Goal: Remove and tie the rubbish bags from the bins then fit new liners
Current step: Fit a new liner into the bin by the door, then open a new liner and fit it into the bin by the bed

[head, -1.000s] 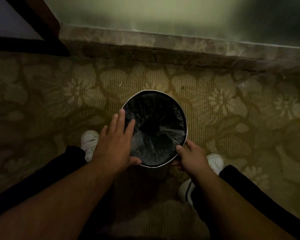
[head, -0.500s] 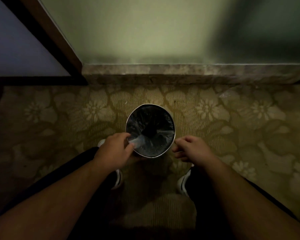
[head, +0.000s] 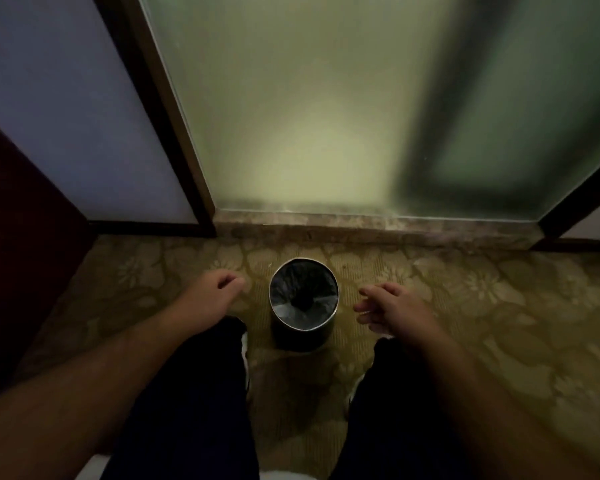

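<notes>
A small round bin (head: 302, 337) with a thin metal rim stands on the floral carpet (head: 499, 323) near its far edge, just before the marble skirting (head: 395, 226). A glossy black liner (head: 288, 292) lines it. The left grip (head: 219, 289) hovers with its fingers loosely curled, holding nothing. The right grip (head: 395, 308) hangs palm down, fingers relaxed and slightly spread, likewise holding nothing. The bin sits between them, apart from both.

Both hands, left hand (head: 219, 289) and right hand (head: 394, 308), have let go of the bin (head: 303, 336).
</notes>
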`<state>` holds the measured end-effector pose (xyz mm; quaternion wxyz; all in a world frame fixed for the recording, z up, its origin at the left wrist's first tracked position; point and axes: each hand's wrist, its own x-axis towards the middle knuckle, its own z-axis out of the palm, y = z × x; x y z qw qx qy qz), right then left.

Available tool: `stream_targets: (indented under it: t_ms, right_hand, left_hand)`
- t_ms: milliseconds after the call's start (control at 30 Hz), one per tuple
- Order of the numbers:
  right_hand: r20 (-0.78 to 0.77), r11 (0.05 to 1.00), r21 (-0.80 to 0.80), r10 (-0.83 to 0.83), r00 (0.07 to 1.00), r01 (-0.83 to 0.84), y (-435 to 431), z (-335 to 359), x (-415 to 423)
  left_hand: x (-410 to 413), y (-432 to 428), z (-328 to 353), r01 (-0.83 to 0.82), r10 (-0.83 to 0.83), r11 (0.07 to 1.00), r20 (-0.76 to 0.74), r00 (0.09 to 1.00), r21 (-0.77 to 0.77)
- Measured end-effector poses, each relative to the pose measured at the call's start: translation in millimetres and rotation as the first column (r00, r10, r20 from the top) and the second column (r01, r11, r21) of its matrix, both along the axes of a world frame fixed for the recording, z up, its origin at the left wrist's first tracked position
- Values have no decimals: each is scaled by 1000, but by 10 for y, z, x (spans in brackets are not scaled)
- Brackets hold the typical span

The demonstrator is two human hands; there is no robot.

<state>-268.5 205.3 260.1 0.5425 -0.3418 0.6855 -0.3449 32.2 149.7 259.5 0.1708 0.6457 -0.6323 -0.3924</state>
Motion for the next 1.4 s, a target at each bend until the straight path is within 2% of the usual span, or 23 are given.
stream_targets:
  t_ms: [233, 533, 867, 1000, 1067, 1200, 1400]
  right_hand:
    - [-12, 997, -70, -23, 1000, 22, 328, 308, 222]
    - [-78, 998, -65, -13, 997, 8, 393, 300, 134]
    - [3, 983, 161, -93, 996, 92, -25, -601, -274]
    - [4, 960, 264, -102, 995, 97, -286, -864, -373]
    - [-1, 939, 332, -97, 995, 92, -434, -949, -427]
    - [-7, 893, 450, -25, 1000, 26, -551, -746, -494]
    - [-10, 859, 510, -36, 999, 36, -449, 162, -748]
  left_hand:
    - [211, 449, 189, -105, 101, 994, -159, 982, -14]
    - [70, 453, 40, -158, 182, 982, -309, 934, 99]
    - [-226, -180, -599, -145, 235, 947, -312, 921, 285]
    - [-343, -426, -867, -161, 297, 898, -296, 908, 409]
    - [-378, -572, -956, -183, 333, 853, -240, 912, 488]
    - [-448, -729, -738, -217, 400, 751, -169, 901, 623]
    - [-566, -865, 88, -211, 405, 665, -108, 908, 717]
